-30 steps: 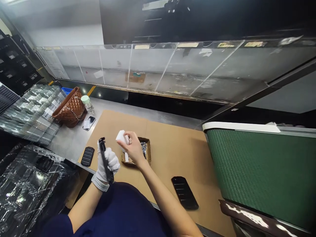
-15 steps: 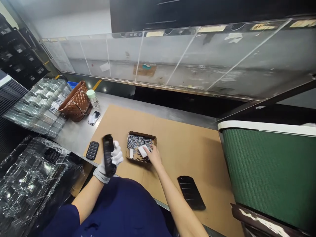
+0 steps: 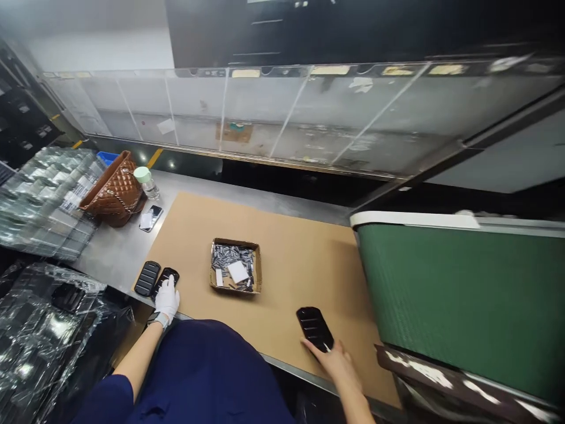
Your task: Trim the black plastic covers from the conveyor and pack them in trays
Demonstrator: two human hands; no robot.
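My left hand (image 3: pixel 167 301), in a white glove, rests on a black ridged tray (image 3: pixel 169 275) lying on the cardboard at the left. Another black tray (image 3: pixel 147 278) lies just to its left. At the right, my bare right hand (image 3: pixel 331 356) grips the near end of a third black tray (image 3: pixel 312 325), with the thumb along its left side. Between the hands sits a small cardboard box (image 3: pixel 258 269) of small grey and dark pieces. A white block (image 3: pixel 238 271) and a smaller white piece (image 3: pixel 219 277) lie inside it.
Behind the left hand are a phone (image 3: pixel 154 217), a bottle (image 3: pixel 148 184) and a brown quilted bag (image 3: pixel 115 191). Plastic-wrapped stacks (image 3: pixel 48 206) stand at the far left. A green conveyor belt (image 3: pixel 459 300) borders the right side.
My left hand has lowered its black tray beside the other one. My right hand has left the box and white block and moved to the tray at the right. The view has shifted.
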